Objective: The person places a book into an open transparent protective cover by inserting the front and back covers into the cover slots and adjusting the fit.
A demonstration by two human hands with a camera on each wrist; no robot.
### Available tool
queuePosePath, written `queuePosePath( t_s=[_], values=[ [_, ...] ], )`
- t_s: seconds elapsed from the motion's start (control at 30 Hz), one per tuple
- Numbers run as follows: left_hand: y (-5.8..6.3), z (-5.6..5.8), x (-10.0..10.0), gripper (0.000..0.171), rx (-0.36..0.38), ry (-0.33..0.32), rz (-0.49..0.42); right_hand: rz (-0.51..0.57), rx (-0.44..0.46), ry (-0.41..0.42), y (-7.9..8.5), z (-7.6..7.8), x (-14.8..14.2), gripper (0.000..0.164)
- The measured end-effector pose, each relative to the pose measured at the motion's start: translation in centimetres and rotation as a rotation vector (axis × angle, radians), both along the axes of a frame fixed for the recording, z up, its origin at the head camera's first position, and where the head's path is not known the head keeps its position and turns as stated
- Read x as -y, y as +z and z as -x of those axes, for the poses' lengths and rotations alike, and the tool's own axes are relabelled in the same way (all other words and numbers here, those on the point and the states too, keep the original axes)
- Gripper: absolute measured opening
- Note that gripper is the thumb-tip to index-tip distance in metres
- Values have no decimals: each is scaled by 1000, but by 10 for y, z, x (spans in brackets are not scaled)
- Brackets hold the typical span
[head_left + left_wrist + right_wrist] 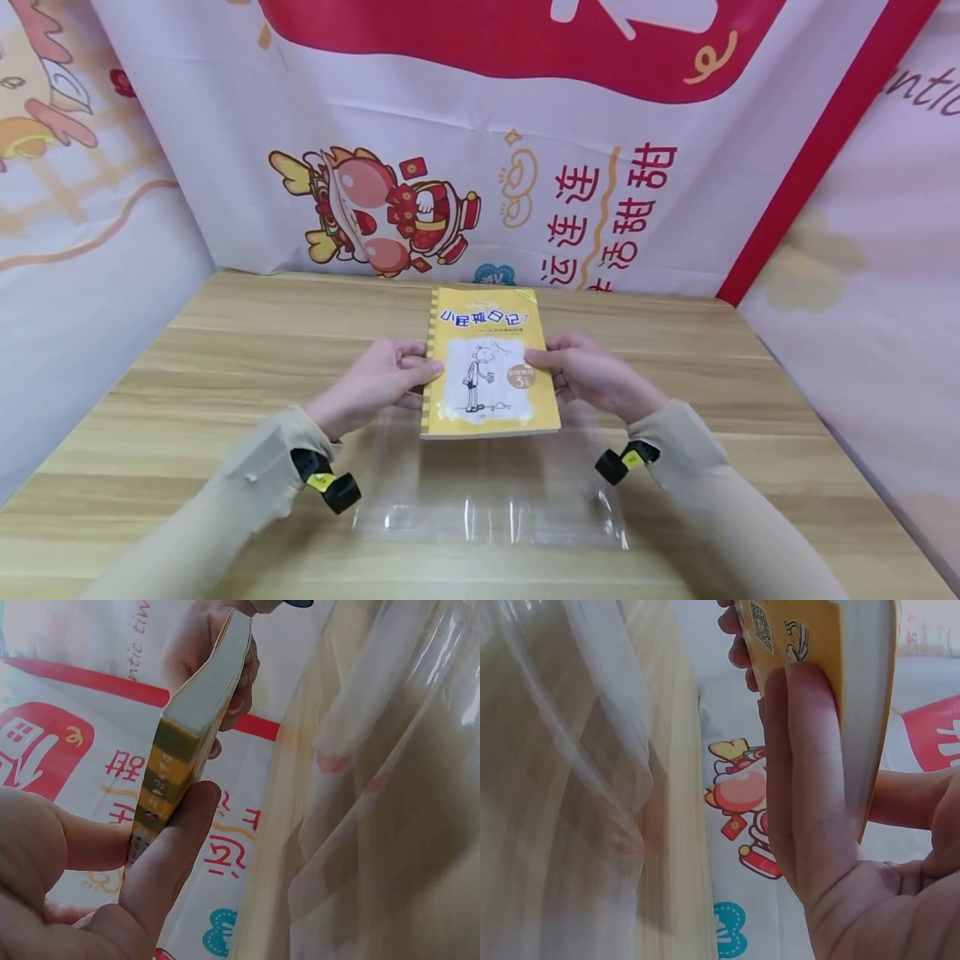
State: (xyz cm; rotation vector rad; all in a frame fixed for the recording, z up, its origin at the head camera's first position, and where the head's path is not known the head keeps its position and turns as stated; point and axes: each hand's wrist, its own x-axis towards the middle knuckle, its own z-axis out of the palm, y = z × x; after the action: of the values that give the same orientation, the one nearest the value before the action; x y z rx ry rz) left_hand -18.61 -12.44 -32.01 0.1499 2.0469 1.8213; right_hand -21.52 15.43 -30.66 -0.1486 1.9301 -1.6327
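Note:
A yellow paperback book (491, 392) with a cartoon figure on its cover is held up above the table, front cover toward the head camera. My left hand (386, 375) grips its spine edge, thumb on the cover and fingers behind; in the left wrist view the striped spine (166, 769) lies between thumb and fingers. My right hand (592, 371) holds the opposite edge the same way. In the right wrist view its fingers (817, 765) lie along the back cover. Beneath the book, a clear plastic sheet or cover (491, 508) lies on the table.
The wood-grain table (225, 375) reaches back to a white cloth backdrop (465, 108) printed with red shapes, a cartoon figure and lettering. More printed cloth (862, 292) hangs at the right side, and another at the left. Each wrist wears a black strap with a small device.

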Motion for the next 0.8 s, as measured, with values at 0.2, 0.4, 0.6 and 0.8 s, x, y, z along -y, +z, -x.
queuePosePath(
  t_s=[0.2, 0.4, 0.6, 0.8],
  values=[
    [-6, -3, -10, 36, 0, -24, -47, 23, 2, -2, -4, -10, -12, 38],
    [-8, -7, -18, 37, -1, -49, -76, 13, 3, -19, -5, -17, -24, 40],
    [-6, -11, -26, 41, 11, -50, -77, 36, 11, -1, -2, -25, -34, 42],
    [-9, -11, -33, 39, 14, -80, -85, 26, 26, -28, -3, -28, -41, 41]
  ],
)
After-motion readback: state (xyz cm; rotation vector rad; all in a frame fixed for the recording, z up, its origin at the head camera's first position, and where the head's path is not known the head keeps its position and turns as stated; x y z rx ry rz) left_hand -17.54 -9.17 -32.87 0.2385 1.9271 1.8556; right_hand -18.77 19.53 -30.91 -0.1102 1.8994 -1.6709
